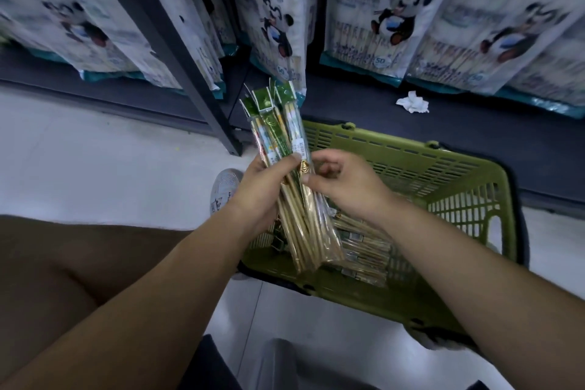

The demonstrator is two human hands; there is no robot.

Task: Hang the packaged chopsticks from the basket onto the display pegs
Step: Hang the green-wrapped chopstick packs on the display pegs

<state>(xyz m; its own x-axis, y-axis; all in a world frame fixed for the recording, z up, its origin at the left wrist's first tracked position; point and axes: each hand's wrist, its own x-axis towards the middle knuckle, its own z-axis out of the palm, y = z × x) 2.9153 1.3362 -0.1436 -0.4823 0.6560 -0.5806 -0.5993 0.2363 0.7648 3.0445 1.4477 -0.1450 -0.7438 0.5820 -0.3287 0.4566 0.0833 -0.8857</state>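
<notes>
Bundle of pale bamboo chopsticks in clear plastic sleeves with green header tabs (pixel 286 139) stands nearly upright in the air over the near-left part of the olive-green slatted plastic basket (pixel 459 168); the left hand (pixel 262 193) wraps round its middle, thumb across the front; the right hand (pixel 345 187) meets it from the right, fingers curled, thumb and forefinger nipping the rightmost sleeve; both hands are thus together on the bundle. More sleeved chopstick packets (pixel 364 250) lie flat in the basket on the pale floor. On the far side, white panda-printed bags (pixel 389 19) hang in rows either side of a dark metal upright (pixel 171 41); a crumpled white tissue (pixel 411 101) lies on the dark shelf base; no free peg shows. The step in hand looks like peeling one packet off the bundle; it goes best by sliding that sleeve upward while the left grip eases only slightly, so the others do not fan out and drop; then the green tab should face the rack and go squarely onto a peg.
</notes>
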